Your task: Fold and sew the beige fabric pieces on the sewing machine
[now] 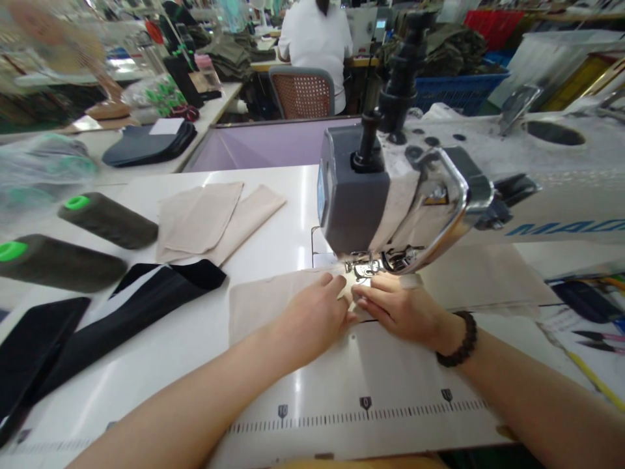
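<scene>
Beige fabric (pixel 263 299) lies flat on the white sewing table, its right end under the presser foot (pixel 364 268) of a sewing machine (pixel 354 195). My left hand (pixel 317 309) is closed on this fabric just left of and in front of the foot, fingers curled. Close on the right, my right hand (pixel 403 303) pinches the fabric's edge with its fingers pressed together; a dark braided bracelet (pixel 459 339) circles that wrist. The fingertips of both hands nearly meet before the needle area. More beige cloth (pixel 483 277) lies under the machine arm.
Folded beige pieces (pixel 205 218), two dark thread cones (pixel 110 221) with green tips and black fabric (pixel 146 312) lie on the left. Pens and a yellow item (pixel 593 378) are at the right edge. Beyond the table, a person in white (pixel 316 39) sits on a chair (pixel 303 91).
</scene>
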The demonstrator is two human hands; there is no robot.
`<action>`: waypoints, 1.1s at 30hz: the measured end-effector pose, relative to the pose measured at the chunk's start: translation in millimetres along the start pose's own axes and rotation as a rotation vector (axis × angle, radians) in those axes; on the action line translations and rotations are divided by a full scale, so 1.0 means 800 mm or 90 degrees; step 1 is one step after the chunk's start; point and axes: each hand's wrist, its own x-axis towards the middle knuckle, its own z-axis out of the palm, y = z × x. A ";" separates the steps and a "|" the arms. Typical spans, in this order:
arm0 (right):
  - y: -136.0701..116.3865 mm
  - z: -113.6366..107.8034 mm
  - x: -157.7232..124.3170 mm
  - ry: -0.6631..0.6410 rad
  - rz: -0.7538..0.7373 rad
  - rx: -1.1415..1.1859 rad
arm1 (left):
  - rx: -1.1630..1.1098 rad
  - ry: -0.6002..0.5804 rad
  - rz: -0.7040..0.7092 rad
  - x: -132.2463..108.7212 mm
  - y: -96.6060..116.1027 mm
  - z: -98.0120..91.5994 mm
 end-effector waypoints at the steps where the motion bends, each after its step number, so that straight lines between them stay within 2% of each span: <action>1: -0.001 -0.002 -0.002 -0.009 -0.031 0.009 | -0.016 -0.012 0.010 -0.003 0.002 -0.001; 5: -0.006 -0.008 -0.007 -0.032 -0.129 0.026 | -0.073 -0.035 -0.006 -0.011 0.012 -0.003; 9: -0.009 -0.006 -0.010 -0.016 -0.130 0.026 | -0.071 -0.050 -0.027 -0.010 0.013 -0.003; 20: -0.005 0.002 -0.003 0.020 -0.012 -0.038 | -0.097 -0.057 -0.062 -0.002 -0.009 -0.006; 27: -0.004 0.005 0.001 -0.017 0.086 -0.068 | -0.104 0.041 -0.082 0.008 -0.028 -0.001; 33: -0.006 0.003 0.001 -0.056 0.101 -0.063 | -0.101 0.082 -0.109 0.012 -0.035 0.008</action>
